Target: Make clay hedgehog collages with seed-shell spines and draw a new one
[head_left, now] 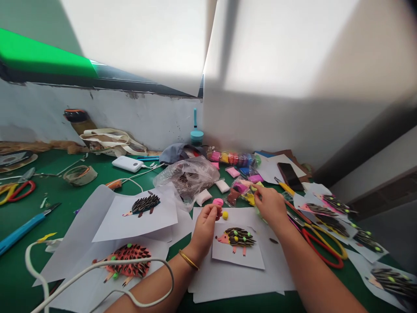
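Note:
My left hand [206, 224] is closed in a pinch, with a lump of pink modelling clay [218, 202] at its fingertips. Just right of it lies a small yellow clay ball [225, 215]. Beyond the paper, my right hand [271, 204] reaches into a pile of clay packets [241, 187], its fingers pinched on a packet whose colour is mostly hidden. Between my forearms, a hedgehog picture [239, 237] lies on white card. It has a pink face and legs, dark seed-like spines and green and yellow dots.
A plastic bag of dark seeds [187, 178] stands behind the left papers. More hedgehog pictures [146, 203] lie left and right. Scissors [321, 250] rest beside my right forearm, near a phone [289, 175]. A white cable [107, 263] loops over my left forearm. A blue cutter [24, 230] lies far left.

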A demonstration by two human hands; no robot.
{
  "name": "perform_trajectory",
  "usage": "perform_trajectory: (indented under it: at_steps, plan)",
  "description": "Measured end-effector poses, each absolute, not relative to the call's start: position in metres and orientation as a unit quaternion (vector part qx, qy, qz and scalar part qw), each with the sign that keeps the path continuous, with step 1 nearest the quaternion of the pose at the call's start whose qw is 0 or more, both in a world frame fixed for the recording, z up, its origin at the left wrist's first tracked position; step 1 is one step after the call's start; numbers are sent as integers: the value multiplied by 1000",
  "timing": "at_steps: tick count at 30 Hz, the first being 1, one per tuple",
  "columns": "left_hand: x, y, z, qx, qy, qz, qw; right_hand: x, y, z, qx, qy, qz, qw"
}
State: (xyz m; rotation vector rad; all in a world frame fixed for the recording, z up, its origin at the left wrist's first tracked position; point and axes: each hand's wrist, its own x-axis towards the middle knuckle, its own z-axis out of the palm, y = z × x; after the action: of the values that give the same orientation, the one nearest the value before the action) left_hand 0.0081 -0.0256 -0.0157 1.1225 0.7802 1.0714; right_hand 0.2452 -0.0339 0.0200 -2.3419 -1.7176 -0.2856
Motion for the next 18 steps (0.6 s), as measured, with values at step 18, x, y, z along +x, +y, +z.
perform_trajectory:
  at_steps: [18]
  plan:
    - [11, -26, -9, 489, 345, 454, 660, 226, -58, 31, -701, -648, -4, 297]
